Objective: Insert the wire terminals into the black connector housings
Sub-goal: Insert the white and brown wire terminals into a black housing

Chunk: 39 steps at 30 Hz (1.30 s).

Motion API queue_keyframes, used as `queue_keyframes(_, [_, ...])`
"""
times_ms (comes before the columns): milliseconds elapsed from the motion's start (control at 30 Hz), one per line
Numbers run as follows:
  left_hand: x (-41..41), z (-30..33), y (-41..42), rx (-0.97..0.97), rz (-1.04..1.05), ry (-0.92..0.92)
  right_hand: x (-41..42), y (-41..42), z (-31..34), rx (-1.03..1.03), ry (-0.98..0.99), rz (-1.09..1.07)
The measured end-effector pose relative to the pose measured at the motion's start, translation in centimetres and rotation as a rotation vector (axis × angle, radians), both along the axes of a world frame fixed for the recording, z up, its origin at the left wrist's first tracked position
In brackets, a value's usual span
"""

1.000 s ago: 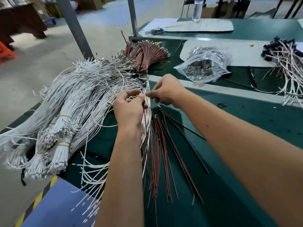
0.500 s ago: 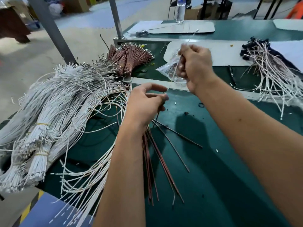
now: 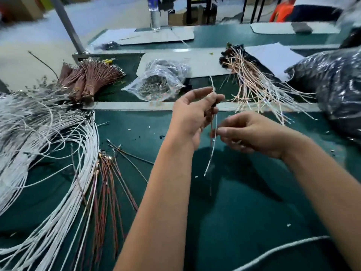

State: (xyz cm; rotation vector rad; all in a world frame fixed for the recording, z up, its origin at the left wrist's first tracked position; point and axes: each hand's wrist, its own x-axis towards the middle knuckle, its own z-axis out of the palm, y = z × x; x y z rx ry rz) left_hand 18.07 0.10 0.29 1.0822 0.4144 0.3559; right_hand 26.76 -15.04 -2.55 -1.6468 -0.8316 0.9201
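— White wire (image 3: pixel 213 141) and a brown one (image 3: pixel 211 127) hang from the left hand (image 3: pixel 192 114), pinched between thumb and fingertips above the green table (image 3: pixel 244 192). Something dark sits in that pinch; probably the black housing (image 3: pixel 214 105), though blur keeps me from being sure.

— And the right hand (image 3: pixel 252 133)?

— Fingers curled, thumb and forefinger meeting right at the white wire, lower down. Whether it truly grips the wire I cannot tell.

— So what could go wrong?

— I'd judge the terminal could meet the cavity crooked, since both wires dangle free and can twist. Push then and it bends or never locks.

— Anything else?

— Wrong slot, if white and brown get swapped. Also a loose pinch could drop the housing among the white bundles (image 3: pixel 48 143) and brown strands (image 3: pixel 105 182) to the left, where it's hard to find.

— Finished ones?

— Likely the wire pile with dark ends (image 3: pixel 254 81) at the far right.
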Motion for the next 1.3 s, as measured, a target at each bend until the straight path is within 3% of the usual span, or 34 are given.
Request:
queue_keyframes(167, [0.9,-1.9,-1.4,-0.05,-0.017,-0.008,-0.8,-1.6,-1.0,0.113,0.047,-0.116])
queue_keyframes(333, [-0.9,-4.4,0.1,0.261,-0.014,0.003,-0.5,-2.0,-1.9,0.427,0.32,-0.423])
queue_keyframes(433, [-1.8,-5.5,0.7,0.305,-0.097,-0.036,-0.6,-2.0,-2.5,0.577,0.364,-0.503])
queue_keyframes(767, [-2.2,-6.1,1.1,0.336,-0.193,-0.18,-2.1,-1.7,-0.5,0.693,-0.148,-0.615])
queue_keyframes(1300, [-1.9,-6.4,1.2,0.363,-0.212,-0.18,-3.2,-0.8,-0.1,0.644,-0.436,-0.509])
